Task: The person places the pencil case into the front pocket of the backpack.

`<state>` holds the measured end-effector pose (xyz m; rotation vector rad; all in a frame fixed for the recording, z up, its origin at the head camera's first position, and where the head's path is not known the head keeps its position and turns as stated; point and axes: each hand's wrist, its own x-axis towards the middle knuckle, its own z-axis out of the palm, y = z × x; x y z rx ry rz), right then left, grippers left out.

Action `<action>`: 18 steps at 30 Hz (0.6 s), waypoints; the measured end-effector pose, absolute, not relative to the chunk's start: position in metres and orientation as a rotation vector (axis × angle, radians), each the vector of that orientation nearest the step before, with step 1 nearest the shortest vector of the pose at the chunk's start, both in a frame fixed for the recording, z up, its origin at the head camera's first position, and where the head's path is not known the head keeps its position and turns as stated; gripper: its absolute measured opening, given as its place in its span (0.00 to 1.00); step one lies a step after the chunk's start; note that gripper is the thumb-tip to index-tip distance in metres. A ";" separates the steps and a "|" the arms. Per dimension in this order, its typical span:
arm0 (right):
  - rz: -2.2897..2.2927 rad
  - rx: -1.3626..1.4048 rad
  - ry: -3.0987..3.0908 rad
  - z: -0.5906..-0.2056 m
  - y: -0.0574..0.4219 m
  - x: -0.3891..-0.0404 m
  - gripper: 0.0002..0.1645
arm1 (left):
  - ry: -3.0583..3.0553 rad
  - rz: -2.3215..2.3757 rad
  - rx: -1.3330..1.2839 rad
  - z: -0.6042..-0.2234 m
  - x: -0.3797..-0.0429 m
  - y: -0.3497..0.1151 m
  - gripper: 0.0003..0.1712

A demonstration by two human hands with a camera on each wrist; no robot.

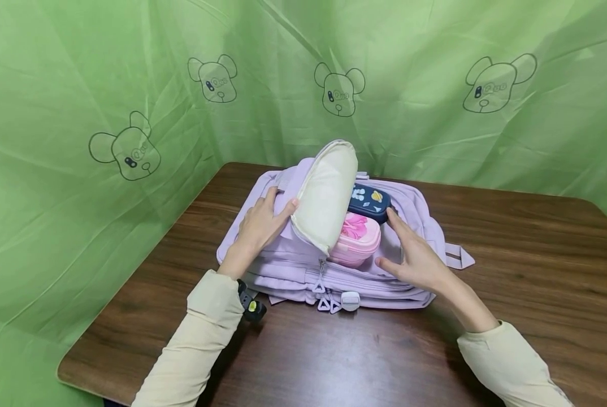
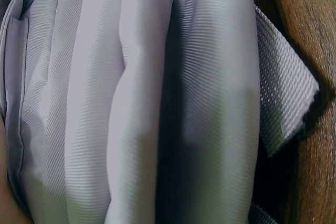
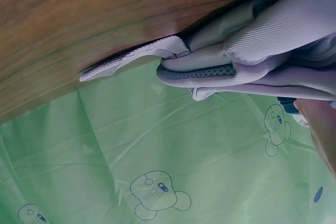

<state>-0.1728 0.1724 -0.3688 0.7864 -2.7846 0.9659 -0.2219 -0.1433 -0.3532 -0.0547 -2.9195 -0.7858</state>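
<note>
A lavender backpack (image 1: 410,198) lies flat with its front pocket unzipped. The pocket flap (image 1: 326,198) is folded up, its cream lining showing. My left hand (image 1: 260,223) holds the flap at its left side, thumb at the rim. Inside the pocket sit a pink case (image 1: 361,240) with a flower print and, behind it, a navy case (image 1: 372,202) with space pictures. My right hand (image 1: 415,257) touches the navy case's right end with its extended fingertips, thumb spread apart near the pink case. The flap covers the left ends of both cases.
The backpack rests on a dark wooden table (image 1: 527,265). Zipper pulls (image 1: 329,305) and a pale tag (image 1: 350,301) hang at its front side. A strap end (image 1: 461,257) sticks out on the right. A green curtain (image 1: 410,130) with bear drawings hangs behind.
</note>
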 end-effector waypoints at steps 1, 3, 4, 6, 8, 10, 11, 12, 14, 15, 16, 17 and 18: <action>0.968 0.786 -2.784 -0.369 0.173 -0.173 0.58 | -2.920 -0.788 -0.055 -0.353 -0.222 -0.143 0.50; 0.961 0.792 -2.780 -0.369 0.173 -0.173 0.58 | -2.921 -0.789 -0.055 -0.353 -0.222 -0.143 0.50; 0.957 0.794 -2.779 -0.369 0.173 -0.173 0.58 | -2.920 -0.790 -0.055 -0.353 -0.222 -0.143 0.50; 0.948 0.794 -2.777 -0.370 0.173 -0.173 0.57 | -2.918 -0.791 -0.056 -0.353 -0.221 -0.143 0.50; 0.945 0.792 -2.777 -0.370 0.173 -0.173 0.56 | -2.914 -0.793 -0.059 -0.353 -0.221 -0.144 0.50; 0.949 0.789 -2.779 -0.369 0.173 -0.173 0.56 | -2.912 -0.797 -0.064 -0.353 -0.222 -0.144 0.50; 0.952 0.789 -2.779 -0.369 0.174 -0.173 0.56 | -2.913 -0.798 -0.064 -0.353 -0.222 -0.144 0.50; 0.955 0.790 -2.780 -0.368 0.174 -0.173 0.55 | -2.915 -0.798 -0.066 -0.353 -0.221 -0.144 0.49; 0.955 0.794 -2.782 -0.368 0.174 -0.173 0.55 | -2.918 -0.796 -0.070 -0.353 -0.221 -0.144 0.49; 0.950 0.796 -2.781 -0.368 0.174 -0.173 0.55 | -2.918 -0.793 -0.073 -0.353 -0.221 -0.145 0.49; 0.943 0.799 -2.779 -0.368 0.174 -0.173 0.55 | -2.917 -0.790 -0.076 -0.353 -0.221 -0.145 0.49; 0.939 0.801 -2.776 -0.367 0.174 -0.173 0.55 | -2.915 -0.789 -0.078 -0.353 -0.221 -0.145 0.48; 0.934 0.802 -2.773 -0.367 0.174 -0.173 0.55 | -2.912 -0.788 -0.083 -0.353 -0.222 -0.145 0.48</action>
